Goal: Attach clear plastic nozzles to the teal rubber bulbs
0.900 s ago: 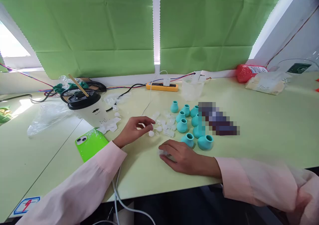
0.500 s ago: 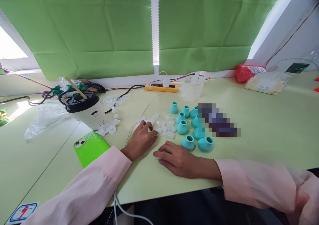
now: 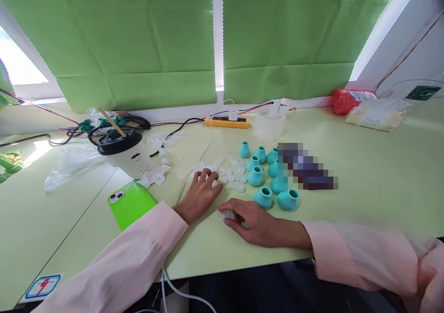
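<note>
Between the thumb and fingers of my right hand (image 3: 250, 221) is a small round translucent piece (image 3: 227, 215), held low at the table. My left hand (image 3: 199, 195) reaches over a loose pile of small translucent white plastic pieces (image 3: 237, 186). Its fingers are bent and apart, with the tips among the pieces; I make out nothing gripped in them. Several turquoise rubber bulbs (image 3: 255, 176) with open necks stand right of the pile. Two of them, one of which is a squat bulb (image 3: 288, 199), sit just beyond my right hand.
A bright green phone (image 3: 132, 204) lies left of my left forearm, before a white cup (image 3: 133, 160) with a black lid. A white cable (image 3: 182, 183) runs past my left hand. Farther back are an orange power strip (image 3: 227, 122) and a translucent tub (image 3: 269, 127). A pixelated dark object (image 3: 310, 169) lies right of the bulbs.
My right thumb has moved away from the fingers, so the round piece between them shows more. My left hand stays over the pile. The whole view has shifted slightly.
</note>
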A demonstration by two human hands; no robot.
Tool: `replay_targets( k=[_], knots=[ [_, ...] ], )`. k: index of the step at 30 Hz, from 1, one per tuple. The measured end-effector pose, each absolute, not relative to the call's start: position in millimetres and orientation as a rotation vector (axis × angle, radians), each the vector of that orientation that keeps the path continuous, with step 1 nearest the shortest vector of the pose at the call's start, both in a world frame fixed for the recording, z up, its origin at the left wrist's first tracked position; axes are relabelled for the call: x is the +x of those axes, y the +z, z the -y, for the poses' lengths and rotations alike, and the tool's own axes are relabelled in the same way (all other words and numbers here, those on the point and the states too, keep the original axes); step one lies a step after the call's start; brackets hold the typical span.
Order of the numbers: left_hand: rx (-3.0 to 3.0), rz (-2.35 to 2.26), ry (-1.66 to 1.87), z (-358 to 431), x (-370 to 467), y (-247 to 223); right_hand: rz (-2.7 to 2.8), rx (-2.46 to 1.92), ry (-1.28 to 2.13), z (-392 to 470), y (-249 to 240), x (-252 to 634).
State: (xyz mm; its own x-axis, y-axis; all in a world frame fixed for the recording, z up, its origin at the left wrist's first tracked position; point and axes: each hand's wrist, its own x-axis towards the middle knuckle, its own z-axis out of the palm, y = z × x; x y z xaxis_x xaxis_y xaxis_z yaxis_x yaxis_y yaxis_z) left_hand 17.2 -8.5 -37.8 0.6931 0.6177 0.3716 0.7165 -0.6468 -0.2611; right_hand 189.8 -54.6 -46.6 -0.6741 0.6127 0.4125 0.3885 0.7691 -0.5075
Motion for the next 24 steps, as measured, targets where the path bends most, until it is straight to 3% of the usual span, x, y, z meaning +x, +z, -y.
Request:
replay_targets(
  k=[4,10,15,19,24],
  knots=[
    [-2.532,0.984,-0.366,7.6,15.6,-37.3,2.213,-0.832,0.782,56.5,-43.0,189.6],
    [-2.552,0.958,-0.481,5.2,12.1,-39.7,1.637,-0.745,1.615,60.9,-38.9,184.8],
    [-2.576,0.930,-0.457,8.3,14.7,-36.8,1.399,-0.665,1.829,58.8,-37.7,181.5],
    [-2.774,1.109,-1.011,10.7,13.4,-25.3,1.327,-0.665,1.880,54.9,-38.0,181.7],
    [-3.286,1.729,-1.634,16.1,5.2,-13.9,1.261,-0.678,1.885,53.2,-38.6,181.7]
  ],
)
